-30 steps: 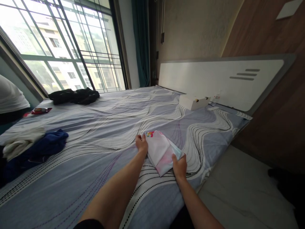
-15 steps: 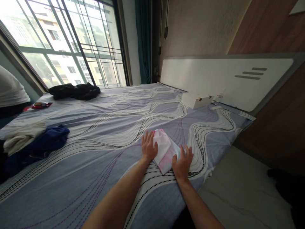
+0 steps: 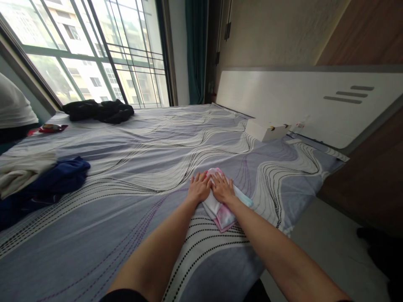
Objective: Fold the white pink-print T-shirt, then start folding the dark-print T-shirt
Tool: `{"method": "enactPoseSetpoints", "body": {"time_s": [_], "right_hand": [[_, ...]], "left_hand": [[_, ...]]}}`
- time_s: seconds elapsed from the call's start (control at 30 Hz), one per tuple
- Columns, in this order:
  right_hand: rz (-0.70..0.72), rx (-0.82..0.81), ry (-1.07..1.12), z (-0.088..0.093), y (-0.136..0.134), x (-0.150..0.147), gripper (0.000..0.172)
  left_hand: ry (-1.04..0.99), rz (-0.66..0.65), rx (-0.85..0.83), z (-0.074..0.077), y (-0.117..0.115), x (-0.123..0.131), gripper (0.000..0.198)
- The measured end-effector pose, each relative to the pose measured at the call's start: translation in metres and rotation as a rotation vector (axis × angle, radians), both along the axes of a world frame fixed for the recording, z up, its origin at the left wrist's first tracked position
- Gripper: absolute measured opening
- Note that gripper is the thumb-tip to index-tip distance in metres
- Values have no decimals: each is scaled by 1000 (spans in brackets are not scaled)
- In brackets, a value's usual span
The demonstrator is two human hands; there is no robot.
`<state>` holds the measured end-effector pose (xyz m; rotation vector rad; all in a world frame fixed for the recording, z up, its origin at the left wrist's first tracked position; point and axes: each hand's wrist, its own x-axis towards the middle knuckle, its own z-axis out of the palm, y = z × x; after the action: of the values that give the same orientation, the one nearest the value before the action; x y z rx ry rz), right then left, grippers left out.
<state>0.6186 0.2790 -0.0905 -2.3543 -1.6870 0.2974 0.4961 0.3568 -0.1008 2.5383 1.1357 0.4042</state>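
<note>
A folded piece of pink, white and pale blue cloth [image 3: 224, 216] lies on the bed's patterned sheet [image 3: 151, 218]. My left hand [image 3: 199, 187] rests flat at its far left part, fingers stretched out. Right beside it, my right hand [image 3: 223, 188] is spread palm down on the cloth, its thumb side close to the left hand. Both hands cover the upper part of the cloth; its near corner and pale blue right edge show. Whether it is a garment I cannot tell.
Dark blue clothing [image 3: 63, 180] and a beige folded garment [image 3: 25, 170] lie at the left. Black clothing [image 3: 99, 111] is near the window. A white box [image 3: 266, 130] stands by the headboard [image 3: 283, 92]. A person in a white top [image 3: 14, 102] is at the far left.
My right hand has moved left and forward from the cloth's right edge onto its far part, beside my left hand. The view has shifted slightly.
</note>
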Motion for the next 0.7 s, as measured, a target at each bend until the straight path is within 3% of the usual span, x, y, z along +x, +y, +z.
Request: {"method": "enactPoseSetpoints", "body": {"time_s": [0.13,0.27,0.5,0.7], "right_hand": [[-23,15,-7,3,0,-3,58],[-20,43,-26,3,-17,-18,67],[42,100,-93,-4,-79,-62,83],[11,85,-119,0,-92,-71,78]], "left_hand": [[29,-19,-19,-1,24,-2,52],[21,-58,-6,-3,31,-5,52],[44,-51,17,1,22,-8,53],[118,-48,13,8,-2,-22,57]]}}
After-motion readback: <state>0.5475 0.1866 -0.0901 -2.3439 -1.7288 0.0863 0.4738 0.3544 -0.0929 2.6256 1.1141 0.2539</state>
